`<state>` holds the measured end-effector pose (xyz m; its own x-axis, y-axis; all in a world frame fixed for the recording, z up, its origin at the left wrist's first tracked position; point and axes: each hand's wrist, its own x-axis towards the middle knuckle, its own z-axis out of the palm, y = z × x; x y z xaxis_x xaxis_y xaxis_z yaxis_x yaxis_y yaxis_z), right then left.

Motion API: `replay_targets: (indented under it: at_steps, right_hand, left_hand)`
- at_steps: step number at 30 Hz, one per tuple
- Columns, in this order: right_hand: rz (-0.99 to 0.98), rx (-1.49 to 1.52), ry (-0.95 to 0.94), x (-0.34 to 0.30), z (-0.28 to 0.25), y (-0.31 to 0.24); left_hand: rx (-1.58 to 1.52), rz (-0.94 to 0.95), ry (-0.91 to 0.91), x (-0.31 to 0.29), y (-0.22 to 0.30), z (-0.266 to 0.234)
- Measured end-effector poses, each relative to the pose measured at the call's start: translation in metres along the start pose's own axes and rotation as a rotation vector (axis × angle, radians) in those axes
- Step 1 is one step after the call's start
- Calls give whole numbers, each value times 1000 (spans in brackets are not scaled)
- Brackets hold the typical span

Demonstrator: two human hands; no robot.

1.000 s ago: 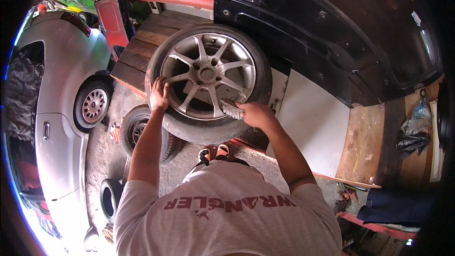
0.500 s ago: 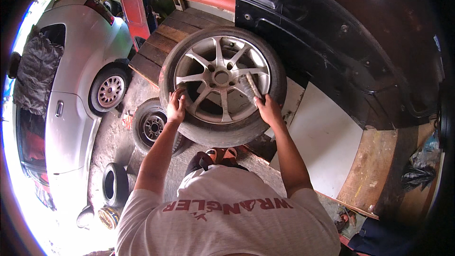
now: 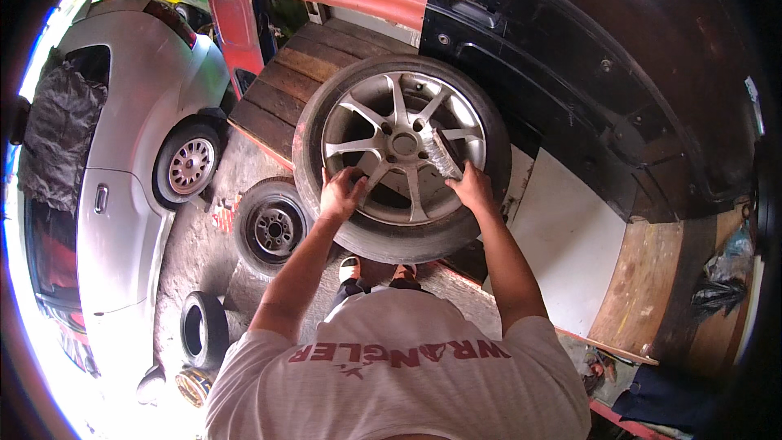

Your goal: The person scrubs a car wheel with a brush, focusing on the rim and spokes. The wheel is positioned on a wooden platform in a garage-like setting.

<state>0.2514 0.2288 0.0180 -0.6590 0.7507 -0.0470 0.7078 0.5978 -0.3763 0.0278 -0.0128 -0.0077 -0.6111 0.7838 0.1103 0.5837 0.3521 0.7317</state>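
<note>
A silver multi-spoke alloy wheel with a black tire (image 3: pixel 391 242) lies face up in front of me on a wooden plank platform. My right hand (image 3: pixel 472 187) is closed around the handle of a brush (image 3: pixel 441 155), its pale bristles against the spokes right of the hub. My left hand (image 3: pixel 343 194) rests at the near-left edge of the rim, fingers bent but apart, holding nothing I can see. Some of its fingertips overlap the rim lip and tire sidewall.
A silver car (image 3: pixel 122 138) stands at the left. On the ground lie a wheel with a dark steel rim (image 3: pixel 275 226) and a loose tire (image 3: pixel 213 327). Wooden planks (image 3: pixel 273 103) extend behind the wheel. A large black panel (image 3: pixel 570 57) and white board (image 3: pixel 558 232) flank the right.
My left hand has shifted from the tire's left sidewall inward to the rim edge. The brush has moved slightly closer to the hub. The whole view has shifted a little.
</note>
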Motion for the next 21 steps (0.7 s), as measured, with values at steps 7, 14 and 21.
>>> replay_targets:
  at_steps: [7,14,21]
  right_hand:
    - [80,-124,-87,6,1,-15]
    - [100,-126,-53,3,11,-10]
    - [93,-124,-59,1,2,-14]
  left_hand:
    - [277,-124,-150,8,20,13]
    - [257,-100,-145,7,16,11]
    - [318,-79,-186,6,24,9]
